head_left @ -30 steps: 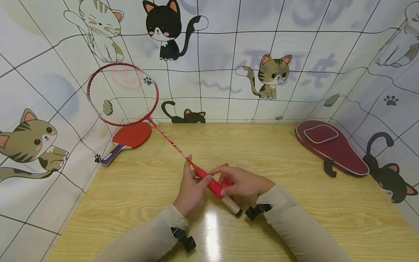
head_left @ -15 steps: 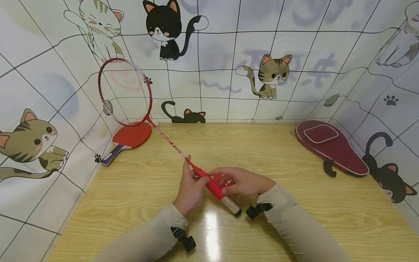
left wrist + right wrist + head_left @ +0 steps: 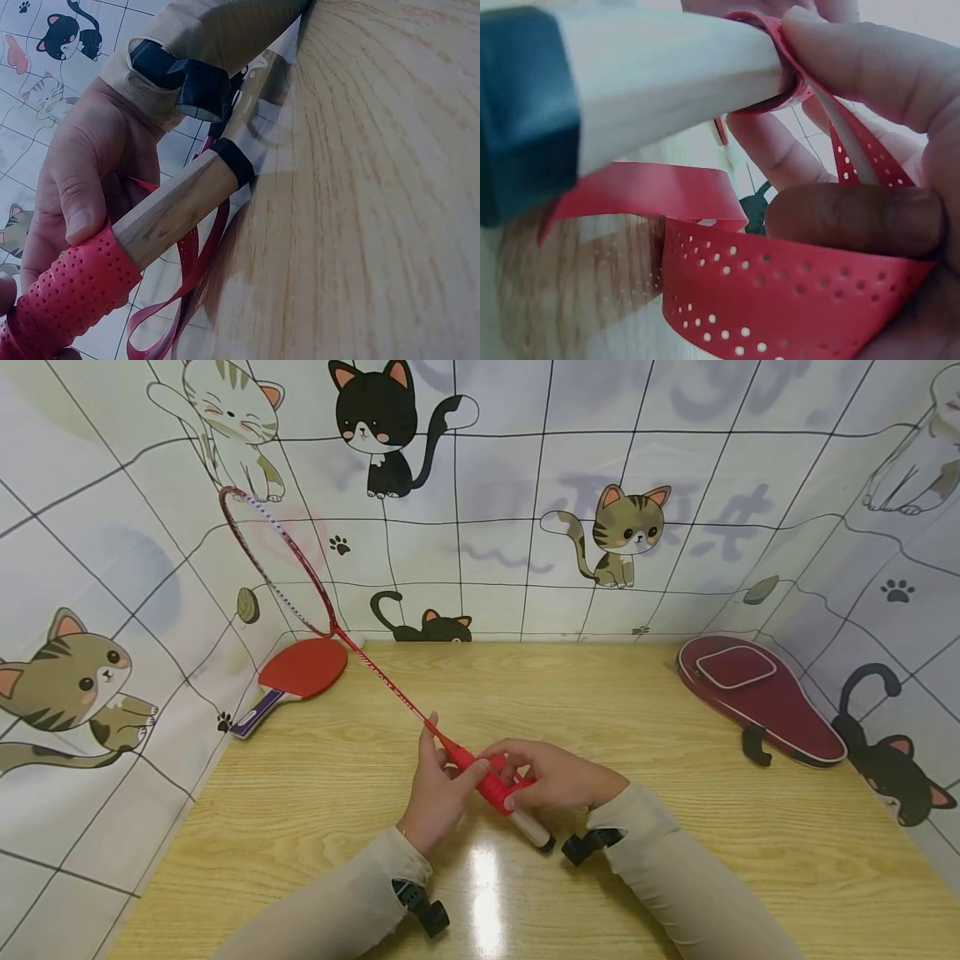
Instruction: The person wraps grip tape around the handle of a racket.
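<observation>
A red badminton racket [image 3: 384,678] slants across the head view, its head up at the back left and its handle toward me. My left hand [image 3: 437,797] holds it at the upper handle, with the thumb on the red wrap. Perforated red grip tape [image 3: 71,296] winds around the upper handle. Below it the bare wooden handle [image 3: 180,204] ends in a black cap [image 3: 235,163]. My right hand [image 3: 562,775] grips the tape's unwound length, its thumb at the edge of the wrap. In the right wrist view a loose loop of tape [image 3: 735,296] hangs under the fingers.
On the wooden table [image 3: 600,693], a red table tennis bat [image 3: 307,668] lies at the back left, close below the racket head. A maroon racket case [image 3: 757,693] with a black strap lies at the back right. A cat-patterned sheet [image 3: 510,552] stands behind.
The racket has rolled about its shaft: its head has gone from a broad oval to a narrow, nearly edge-on one. Both hands keep about the same place on the handle.
</observation>
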A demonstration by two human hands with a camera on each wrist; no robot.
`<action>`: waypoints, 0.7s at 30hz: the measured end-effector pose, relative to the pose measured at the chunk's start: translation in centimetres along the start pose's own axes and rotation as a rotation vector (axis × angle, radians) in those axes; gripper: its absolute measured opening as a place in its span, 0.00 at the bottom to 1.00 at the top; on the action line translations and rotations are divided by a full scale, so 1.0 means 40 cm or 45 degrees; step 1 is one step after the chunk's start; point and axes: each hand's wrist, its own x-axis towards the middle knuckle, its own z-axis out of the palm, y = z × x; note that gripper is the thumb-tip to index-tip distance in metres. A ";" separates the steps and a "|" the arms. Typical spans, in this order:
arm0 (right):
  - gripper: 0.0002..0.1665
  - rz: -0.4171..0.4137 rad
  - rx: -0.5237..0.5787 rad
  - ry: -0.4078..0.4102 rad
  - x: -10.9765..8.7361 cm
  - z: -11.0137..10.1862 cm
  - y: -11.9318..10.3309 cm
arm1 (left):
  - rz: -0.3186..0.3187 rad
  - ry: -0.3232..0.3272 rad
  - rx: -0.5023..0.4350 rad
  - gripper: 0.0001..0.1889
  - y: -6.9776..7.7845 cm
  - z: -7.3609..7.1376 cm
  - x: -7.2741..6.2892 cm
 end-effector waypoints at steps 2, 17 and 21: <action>0.38 -0.003 -0.006 0.004 0.000 0.000 -0.001 | 0.004 0.001 0.006 0.53 -0.001 0.001 0.001; 0.36 0.006 0.051 -0.073 -0.002 -0.008 0.003 | -0.061 -0.030 -0.100 0.51 0.002 -0.001 0.001; 0.37 0.003 0.080 -0.095 -0.002 -0.011 0.009 | -0.069 -0.033 -0.112 0.50 0.004 -0.003 0.003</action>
